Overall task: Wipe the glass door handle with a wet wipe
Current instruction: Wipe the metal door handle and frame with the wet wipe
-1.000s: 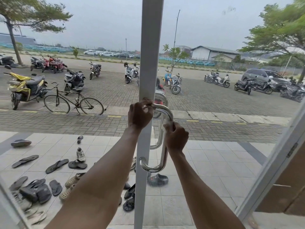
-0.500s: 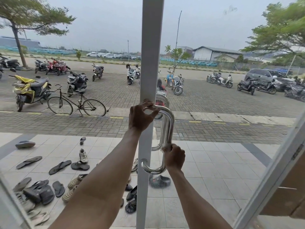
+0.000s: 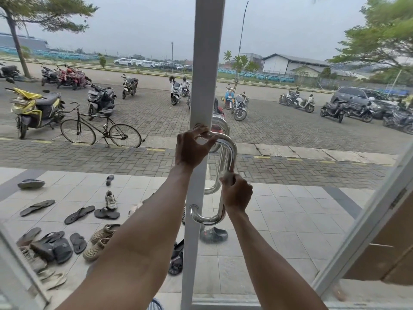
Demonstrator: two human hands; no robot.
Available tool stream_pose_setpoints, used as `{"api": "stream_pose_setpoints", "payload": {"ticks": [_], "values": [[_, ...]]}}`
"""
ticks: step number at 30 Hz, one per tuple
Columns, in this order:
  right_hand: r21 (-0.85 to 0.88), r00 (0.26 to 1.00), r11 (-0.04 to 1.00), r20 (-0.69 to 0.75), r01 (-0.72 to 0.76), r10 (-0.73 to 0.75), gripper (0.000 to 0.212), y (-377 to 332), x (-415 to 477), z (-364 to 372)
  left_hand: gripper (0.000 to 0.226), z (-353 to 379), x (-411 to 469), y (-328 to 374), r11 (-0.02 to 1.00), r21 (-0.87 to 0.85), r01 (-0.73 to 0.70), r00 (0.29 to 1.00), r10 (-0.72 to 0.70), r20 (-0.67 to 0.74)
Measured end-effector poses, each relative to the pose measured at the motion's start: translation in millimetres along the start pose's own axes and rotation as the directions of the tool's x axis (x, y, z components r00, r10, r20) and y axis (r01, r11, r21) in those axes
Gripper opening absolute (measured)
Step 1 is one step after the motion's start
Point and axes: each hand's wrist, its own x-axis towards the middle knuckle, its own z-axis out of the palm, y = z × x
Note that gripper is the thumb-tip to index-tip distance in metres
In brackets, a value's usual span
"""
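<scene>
White door frame [image 3: 206,63], right hand [image 3: 238,194] gripping handle [image 3: 231,153]

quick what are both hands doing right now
Left hand: fingers and thumb curled round the top bend of the door handle.
Right hand: closed on the wet wipe, wrapped round the handle's vertical bar.

**Building entrance facing a parking lot**

Through the glass door [image 3: 207,63]: just outside it, a tiled porch [image 3: 290,220] strewn with sandals [image 3: 79,214] and shoes [image 3: 111,199]. Beyond it lies brick paving with parked motorbikes [image 3: 35,108], a bicycle [image 3: 106,125] and a car [image 3: 357,97], with warehouses [image 3: 288,63] far behind.
</scene>
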Motion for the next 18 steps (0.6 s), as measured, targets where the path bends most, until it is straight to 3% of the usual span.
{"api": "stream_pose_setpoints", "payload": {"ticks": [10,18], "values": [[-0.107,0.970,0.982,0.171,-0.156,0.173,0.033,8,-12,-2,0.048,-5,1,9,0.999,0.000,0.047,0.998,-0.047,0.037],[-0.078,0.982,0.988,0.122,-0.136,0.144,0.034,-17,7,-13,0.047,-5,4,12,0.996,0.063,0.066,0.995,-0.070,0.064]]}}
